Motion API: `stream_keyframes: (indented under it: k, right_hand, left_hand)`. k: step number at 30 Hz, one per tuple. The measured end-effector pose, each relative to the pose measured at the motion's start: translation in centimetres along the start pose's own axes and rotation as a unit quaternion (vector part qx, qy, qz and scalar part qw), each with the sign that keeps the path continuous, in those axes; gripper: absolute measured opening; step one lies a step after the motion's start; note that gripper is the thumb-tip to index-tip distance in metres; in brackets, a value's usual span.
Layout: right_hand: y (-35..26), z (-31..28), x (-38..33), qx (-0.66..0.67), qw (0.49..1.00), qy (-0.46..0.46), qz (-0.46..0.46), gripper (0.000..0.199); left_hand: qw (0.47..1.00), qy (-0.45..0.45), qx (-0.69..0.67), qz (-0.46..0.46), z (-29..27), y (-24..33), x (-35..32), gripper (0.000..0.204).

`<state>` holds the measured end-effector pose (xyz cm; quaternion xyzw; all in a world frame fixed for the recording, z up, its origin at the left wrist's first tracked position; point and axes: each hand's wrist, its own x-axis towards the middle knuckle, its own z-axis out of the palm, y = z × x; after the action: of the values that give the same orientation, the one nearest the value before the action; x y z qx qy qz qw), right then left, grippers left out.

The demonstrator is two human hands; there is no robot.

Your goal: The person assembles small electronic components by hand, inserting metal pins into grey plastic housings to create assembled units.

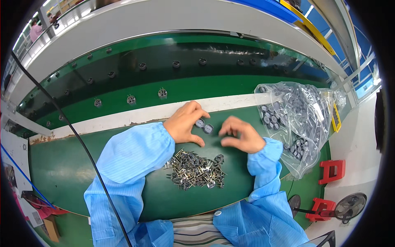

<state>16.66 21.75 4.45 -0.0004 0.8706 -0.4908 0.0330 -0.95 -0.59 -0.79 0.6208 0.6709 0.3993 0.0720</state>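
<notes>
Taking the heap of small black parts and brass-coloured metal pins [196,169] as the landmark, two round, grey, plastic-looking discs lie just beyond it on the dark green worktop [158,203]: a left disc [200,123] and, just beside it, a right disc [208,129], slightly nearer the heap. Being round, neither has a long axis, but the pair runs on a slant, its right end leaning toward the heap. The left hand [182,126], beyond the heap and to its left, is the nearer one: its grip is spread wide in a C, fingers on the far side of the left disc and thumb on the heap side. Whether a fingertip touches that disc cannot be told. The right hand [246,138], beyond the heap and to its right, is blurred; its grip is half curled toward the discs, thumb parted from fingers, with nothing seen in it. Farther from the heap, past the discs, a white rail [230,101] borders a green conveyor belt [214,84]. Well to the heap's right, a clear plastic bag [306,123] of similar discs bounds that side, while a stretch of worktop separates the heap from the near edge.
</notes>
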Motion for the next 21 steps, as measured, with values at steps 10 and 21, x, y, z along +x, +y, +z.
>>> stream_keyframes:
  k: [10, 21]
  right_hand:
    - [1.4, 0.5, -0.2, -0.066, 0.968, -0.202, -0.135, 0.022]
    - [2.0, 2.5, 1.0, -0.048, 0.993, 0.076, 0.072, 0.011]
  left_hand:
    - [0.998, 0.024, 0.027, -0.044, 1.2, 0.1, 0.1, 0.036]
    - [0.997, 0.03, 0.037, -0.057, 1.3, 0.7, -0.1, 0.042]
